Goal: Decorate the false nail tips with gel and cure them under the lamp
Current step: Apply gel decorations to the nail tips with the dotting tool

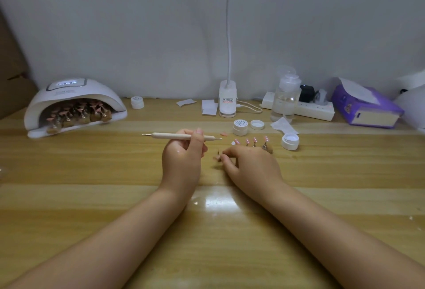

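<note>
The left hand (184, 150) grasps a dotting pen (181, 136), fingers curled around its middle so it lies level, tips pointing out to either side. The right hand (250, 166) pinches a small pink nail tip (216, 157) on a stand between its fingertips, just right of the left hand. Just beyond the right hand, a row of nail tips (251, 141) stands on holders. Beyond those sits a closed gel jar (240, 127) with a loose lid (257, 124) beside it; to the right, an open jar (290, 141) shows a whitish inside. Far left of the left hand, the curing lamp (73, 102) shelters many pink tips on stands (79, 114). A clear pump bottle (286, 98) holds liquid.
</note>
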`<control>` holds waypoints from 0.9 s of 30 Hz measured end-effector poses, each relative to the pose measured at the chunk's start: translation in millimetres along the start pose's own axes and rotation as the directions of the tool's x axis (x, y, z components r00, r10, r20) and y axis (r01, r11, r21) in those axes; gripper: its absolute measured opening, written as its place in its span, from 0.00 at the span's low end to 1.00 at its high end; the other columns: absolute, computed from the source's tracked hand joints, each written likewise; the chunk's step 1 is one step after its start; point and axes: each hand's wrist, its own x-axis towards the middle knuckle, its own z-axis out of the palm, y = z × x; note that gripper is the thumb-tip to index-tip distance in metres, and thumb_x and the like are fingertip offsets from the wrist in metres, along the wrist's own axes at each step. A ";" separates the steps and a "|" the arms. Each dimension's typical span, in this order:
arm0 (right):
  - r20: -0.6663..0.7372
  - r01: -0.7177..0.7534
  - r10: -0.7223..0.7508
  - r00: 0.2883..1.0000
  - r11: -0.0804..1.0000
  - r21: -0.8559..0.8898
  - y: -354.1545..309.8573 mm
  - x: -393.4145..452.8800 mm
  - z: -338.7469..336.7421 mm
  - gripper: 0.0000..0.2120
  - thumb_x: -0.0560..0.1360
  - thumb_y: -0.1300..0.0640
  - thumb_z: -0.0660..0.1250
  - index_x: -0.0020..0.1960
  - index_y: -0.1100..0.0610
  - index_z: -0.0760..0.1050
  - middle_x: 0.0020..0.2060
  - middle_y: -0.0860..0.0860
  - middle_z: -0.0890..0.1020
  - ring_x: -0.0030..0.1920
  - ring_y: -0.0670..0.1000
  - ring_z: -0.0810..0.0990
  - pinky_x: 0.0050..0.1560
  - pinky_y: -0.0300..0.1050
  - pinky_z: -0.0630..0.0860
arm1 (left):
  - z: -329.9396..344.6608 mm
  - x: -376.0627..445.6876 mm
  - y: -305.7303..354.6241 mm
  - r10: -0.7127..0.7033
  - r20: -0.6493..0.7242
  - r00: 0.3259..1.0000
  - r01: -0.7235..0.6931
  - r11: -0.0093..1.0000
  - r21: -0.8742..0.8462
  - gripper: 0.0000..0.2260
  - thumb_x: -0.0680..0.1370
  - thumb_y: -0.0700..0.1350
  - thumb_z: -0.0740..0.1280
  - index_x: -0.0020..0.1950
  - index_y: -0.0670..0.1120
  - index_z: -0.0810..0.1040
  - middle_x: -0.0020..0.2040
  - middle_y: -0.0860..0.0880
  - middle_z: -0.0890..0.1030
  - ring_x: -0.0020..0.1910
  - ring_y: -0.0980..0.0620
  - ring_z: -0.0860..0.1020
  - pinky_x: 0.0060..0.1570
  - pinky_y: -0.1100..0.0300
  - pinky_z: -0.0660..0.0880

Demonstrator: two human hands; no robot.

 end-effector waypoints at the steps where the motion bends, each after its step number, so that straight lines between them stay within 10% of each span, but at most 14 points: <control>1: -0.005 0.003 -0.003 1.000 1.000 0.001 -0.1 -0.3 -0.1 0.12 0.78 0.47 0.58 0.54 0.47 0.79 0.43 0.49 0.83 0.49 0.52 0.80 0.44 0.46 0.75 | -0.4 -0.2 -0.5 -0.002 0.001 1.000 0.002 1.000 -0.002 0.12 0.80 0.45 0.62 0.37 0.45 0.76 0.25 0.57 0.75 0.29 0.61 0.72 0.34 0.69 0.70; 15: 0.086 0.313 -0.316 0.945 0.949 0.045 -6.0 -5.9 -9.9 0.11 0.77 0.51 0.62 0.56 0.46 0.79 0.44 0.46 0.80 0.48 0.49 0.77 0.37 0.41 0.64 | -0.4 3.2 -0.6 -0.024 -0.031 0.999 0.023 0.999 -0.025 0.13 0.80 0.45 0.62 0.35 0.48 0.75 0.25 0.57 0.76 0.29 0.61 0.73 0.36 0.67 0.71; 27: 0.025 0.257 -0.269 0.963 0.942 0.215 6.0 -6.1 -17.2 0.05 0.79 0.57 0.61 0.51 0.56 0.74 0.45 0.47 0.79 0.46 0.50 0.76 0.45 0.47 0.71 | -3.3 4.6 3.0 -0.015 -0.055 0.998 0.014 1.000 -0.004 0.12 0.80 0.45 0.62 0.37 0.46 0.75 0.26 0.58 0.76 0.29 0.62 0.73 0.36 0.68 0.72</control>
